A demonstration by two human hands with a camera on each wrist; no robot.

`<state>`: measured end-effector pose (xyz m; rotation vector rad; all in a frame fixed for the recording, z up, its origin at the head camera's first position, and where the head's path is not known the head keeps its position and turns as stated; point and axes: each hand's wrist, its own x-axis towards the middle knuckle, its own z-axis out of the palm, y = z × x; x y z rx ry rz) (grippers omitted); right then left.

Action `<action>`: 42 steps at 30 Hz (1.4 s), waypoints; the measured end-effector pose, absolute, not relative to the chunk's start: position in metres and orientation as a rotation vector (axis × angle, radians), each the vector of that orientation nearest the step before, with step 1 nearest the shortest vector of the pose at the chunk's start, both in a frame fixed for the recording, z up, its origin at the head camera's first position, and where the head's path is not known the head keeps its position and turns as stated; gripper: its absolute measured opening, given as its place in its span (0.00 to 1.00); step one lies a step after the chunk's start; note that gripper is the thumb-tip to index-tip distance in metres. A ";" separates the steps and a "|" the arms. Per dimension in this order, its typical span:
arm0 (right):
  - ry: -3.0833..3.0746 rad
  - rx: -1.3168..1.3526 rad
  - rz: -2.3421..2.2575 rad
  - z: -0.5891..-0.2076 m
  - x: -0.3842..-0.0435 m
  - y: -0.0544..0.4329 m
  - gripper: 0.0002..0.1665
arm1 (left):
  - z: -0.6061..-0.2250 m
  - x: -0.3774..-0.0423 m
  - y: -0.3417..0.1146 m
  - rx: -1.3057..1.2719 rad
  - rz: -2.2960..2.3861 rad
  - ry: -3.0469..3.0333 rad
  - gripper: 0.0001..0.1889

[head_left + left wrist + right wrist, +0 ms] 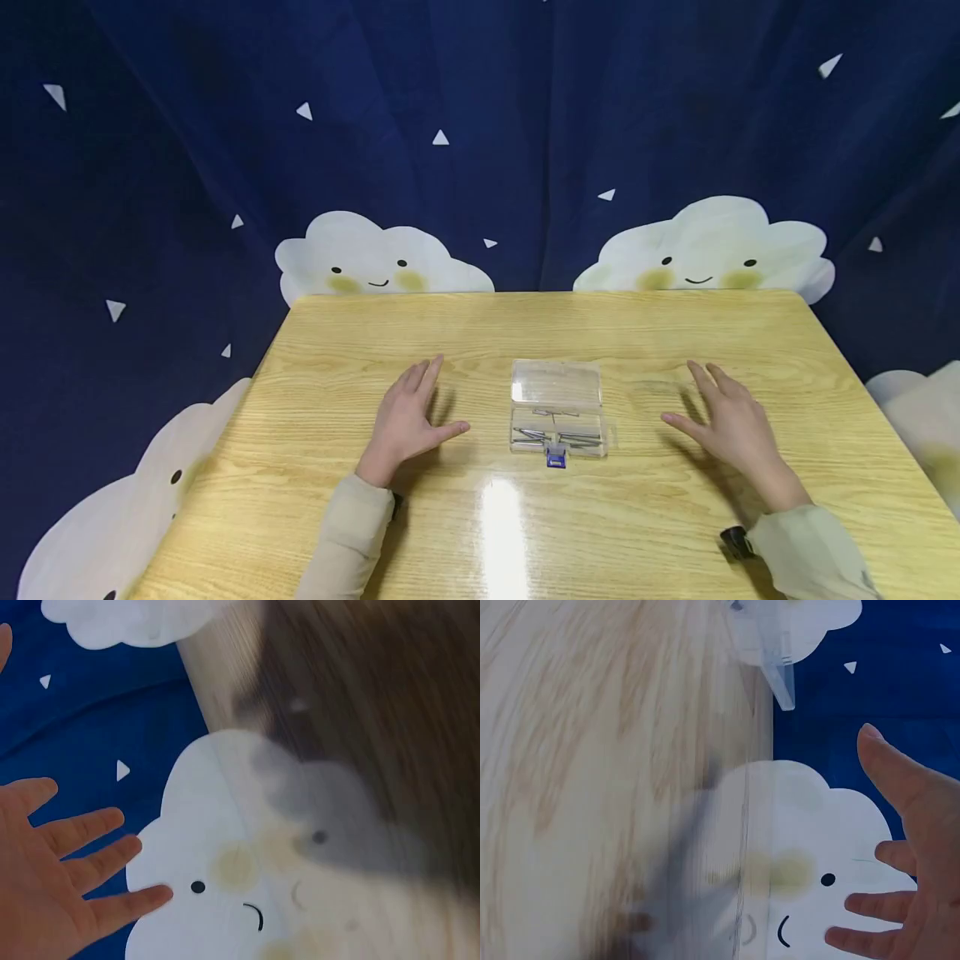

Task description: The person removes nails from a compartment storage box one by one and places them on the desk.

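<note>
A small clear plastic case (557,385) lies on the table between the two hands, its lid folded back away from the person. Thin silvery metal pieces (581,439) sit inside in clear compartments, too small to name more exactly. At the case's front edge is a blue tab (556,459). My left hand (405,423) is held to the left of the case, fingers spread and nothing in them. On the other side, my right hand (733,427) is likewise apart from the case, thumb toward it. Both wrist views show the hands' fingers extended and bare.
The wooden table (360,333) has a light grain and a bright glare patch in front of the case. Behind its far edge hangs a dark blue curtain (525,125) with white triangles and smiling clouds. A dark strap piece (738,542) shows at the right wrist.
</note>
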<state>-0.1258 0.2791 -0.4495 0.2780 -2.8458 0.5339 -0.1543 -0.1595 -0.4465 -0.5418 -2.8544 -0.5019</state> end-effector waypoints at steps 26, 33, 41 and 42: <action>-2.666 0.649 0.838 -0.467 -0.150 0.250 0.28 | -0.469 -0.174 -0.127 -1.014 -1.076 -2.923 0.46; -2.598 0.816 0.878 -0.474 -0.158 0.243 0.23 | -0.471 -0.180 -0.118 -1.105 -1.162 -2.949 0.46; -2.608 0.928 0.896 -0.475 -0.164 0.235 0.18 | -0.474 -0.185 -0.113 -1.206 -1.084 -2.999 0.46; -2.612 0.946 0.896 -0.476 -0.165 0.234 0.18 | -0.474 -0.186 -0.113 -1.226 -1.065 -3.003 0.46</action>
